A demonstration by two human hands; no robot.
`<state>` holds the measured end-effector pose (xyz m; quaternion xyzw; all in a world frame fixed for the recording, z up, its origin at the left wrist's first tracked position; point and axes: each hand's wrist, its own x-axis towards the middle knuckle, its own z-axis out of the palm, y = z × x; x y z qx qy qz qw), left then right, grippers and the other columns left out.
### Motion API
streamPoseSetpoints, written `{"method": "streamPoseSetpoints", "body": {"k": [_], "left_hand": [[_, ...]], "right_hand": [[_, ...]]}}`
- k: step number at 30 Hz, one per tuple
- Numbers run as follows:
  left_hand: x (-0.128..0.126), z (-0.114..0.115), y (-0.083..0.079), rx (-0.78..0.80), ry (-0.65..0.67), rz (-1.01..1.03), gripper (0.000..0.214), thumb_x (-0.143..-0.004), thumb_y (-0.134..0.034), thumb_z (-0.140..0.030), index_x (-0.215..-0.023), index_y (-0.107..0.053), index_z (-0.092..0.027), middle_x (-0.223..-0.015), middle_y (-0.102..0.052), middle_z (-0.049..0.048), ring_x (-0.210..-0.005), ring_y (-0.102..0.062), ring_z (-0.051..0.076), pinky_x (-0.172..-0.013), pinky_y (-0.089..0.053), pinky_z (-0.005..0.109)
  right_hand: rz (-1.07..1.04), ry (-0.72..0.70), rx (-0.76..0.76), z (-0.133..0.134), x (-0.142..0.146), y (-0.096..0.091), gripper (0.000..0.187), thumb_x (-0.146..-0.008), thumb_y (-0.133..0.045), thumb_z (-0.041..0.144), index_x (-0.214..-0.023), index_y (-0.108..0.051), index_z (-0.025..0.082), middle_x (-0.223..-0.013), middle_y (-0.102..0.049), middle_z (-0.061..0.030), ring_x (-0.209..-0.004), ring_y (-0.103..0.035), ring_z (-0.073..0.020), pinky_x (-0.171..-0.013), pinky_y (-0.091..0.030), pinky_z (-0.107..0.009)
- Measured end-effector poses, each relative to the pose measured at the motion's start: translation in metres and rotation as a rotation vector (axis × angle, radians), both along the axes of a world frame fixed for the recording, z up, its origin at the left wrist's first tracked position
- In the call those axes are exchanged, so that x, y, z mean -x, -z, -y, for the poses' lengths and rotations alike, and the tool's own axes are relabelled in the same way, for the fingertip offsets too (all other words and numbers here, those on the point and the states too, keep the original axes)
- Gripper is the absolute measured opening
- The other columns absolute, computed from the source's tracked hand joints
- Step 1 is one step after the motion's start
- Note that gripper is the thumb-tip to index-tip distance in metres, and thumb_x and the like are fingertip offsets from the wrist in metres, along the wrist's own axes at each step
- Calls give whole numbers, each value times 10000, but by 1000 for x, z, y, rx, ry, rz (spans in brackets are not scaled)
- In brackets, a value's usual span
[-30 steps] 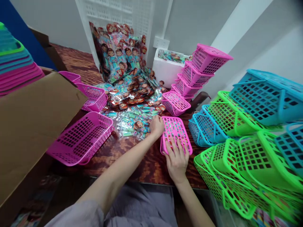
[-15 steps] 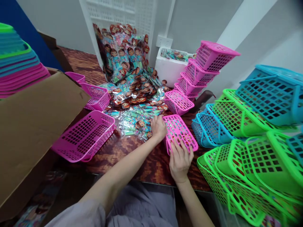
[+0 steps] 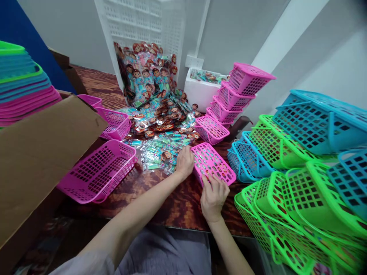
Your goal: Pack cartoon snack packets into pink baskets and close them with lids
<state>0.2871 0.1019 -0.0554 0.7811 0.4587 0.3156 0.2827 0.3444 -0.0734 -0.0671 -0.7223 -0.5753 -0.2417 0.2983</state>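
Observation:
In front of me on the table stands a small pink basket (image 3: 213, 162), topped by a pink lid with oval holes. Colourful contents show through the holes. My left hand (image 3: 185, 161) is closed at the basket's left edge, fingers curled on the rim. Bent over the lid's near edge are the fingers of my right hand (image 3: 214, 196), gripping it; the thumb is mostly hidden. Just beyond my left hand lie flat clear packets (image 3: 156, 152) with doll pictures and green-blue pieces. An uncovered pink basket (image 3: 99, 173) sits on the left.
A heap of doll packets (image 3: 163, 114) spills from a white crate (image 3: 134, 23). Stacked pink baskets (image 3: 229, 95) and a white foam box (image 3: 200, 88) stand behind. Green baskets (image 3: 304, 191) and blue baskets (image 3: 321, 122) crowd the right. A cardboard box (image 3: 48, 152) borders the left.
The view has tilted up and shifted slightly right. My right hand has slid back toward the lid's near edge, with fingers more bent. My left hand stays at the basket's left edge.

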Motion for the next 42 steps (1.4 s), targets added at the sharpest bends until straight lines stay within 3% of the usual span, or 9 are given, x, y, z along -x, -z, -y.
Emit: {"method": "streamPoseSetpoints", "body": {"k": [5, 8, 11, 14, 19, 23, 27, 33, 42], "left_hand": [[-3, -20, -8, 56, 59, 27, 178, -996, -410, -263, -1028, -579, -219, -1030, -641, 66, -1013, -599, 220, -908, -431, 320], [-1, -17, -17, 69, 17, 57, 160, -969, -483, -339, -1010, -563, -206, -1076, -613, 88, -1048, -573, 243, -909, -415, 340], [13, 8, -16, 126, -10, 98, 221, -946, -502, -434, -928, -540, -216, -930, -609, 49, -873, -578, 224, -795, -419, 328], [29, 33, -5, 256, 69, 135, 348, -884, -555, -512, -703, -487, -223, -629, -511, -31, -610, -497, 163, -632, -381, 281], [34, 38, 11, 442, 180, 281, 393, -837, -535, -546, -652, -454, -209, -611, -467, -49, -584, -454, 123, -551, -354, 229], [30, 37, 18, 552, 205, 392, 488, -796, -527, -672, -677, -448, -206, -636, -488, -48, -565, -456, 112, -528, -374, 215], [34, 39, 17, 543, 161, 432, 508, -765, -576, -696, -682, -460, -209, -627, -494, -44, -559, -476, 124, -545, -396, 232], [9, -6, -8, 373, 89, 387, 295, -893, -602, -418, -1106, -598, -214, -1187, -599, 74, -1129, -554, 248, -914, -460, 349], [-54, -58, -1, 498, 162, 175, 325, -964, -601, -387, -1187, -604, -150, -1157, -632, 76, -980, -644, 215, -842, -563, 408]], "right_hand": [[-142, -64, 136, -6, 5, -36, 270, -1000, -449, 303, -1127, -681, 247, -1103, -694, -78, -1027, -576, -253, -931, -377, -424], [-245, 121, 95, -10, -27, -46, 379, -992, -405, 383, -1210, -646, 186, -1187, -658, -146, -1083, -556, -298, -898, -402, -426], [-494, 276, 182, -10, -65, -33, 420, -953, -389, 442, -1102, -674, 173, -1053, -689, -159, -965, -601, -304, -796, -434, -398], [-855, 256, 255, -6, -80, -11, 365, -922, -414, 515, -792, -623, 246, -716, -663, -30, -682, -588, -220, -638, -424, -312], [-1391, 108, -132, -2, -58, 11, 378, -848, -563, 603, -778, -546, 232, -654, -606, 39, -582, -535, -155, -533, -415, -244], [-1485, 74, -263, -1, -48, 17, 342, -811, -645, 550, -803, -570, 217, -667, -595, 52, -584, -515, -134, -542, -406, -229], [-1424, 99, -133, 4, -60, 16, 344, -798, -646, 549, -773, -580, 213, -651, -588, 42, -611, -532, -146, -558, -411, -242], [-1429, 135, -171, -40, -107, -14, 554, -635, -768, 458, -1125, -637, 236, -1205, -670, -74, -1103, -617, -251, -929, -475, -350], [-1651, -53, -108, -117, -138, -14, 433, -542, -808, 560, -664, -599, 200, -608, -667, -29, -673, -667, -253, -662, -519, -370]]}}
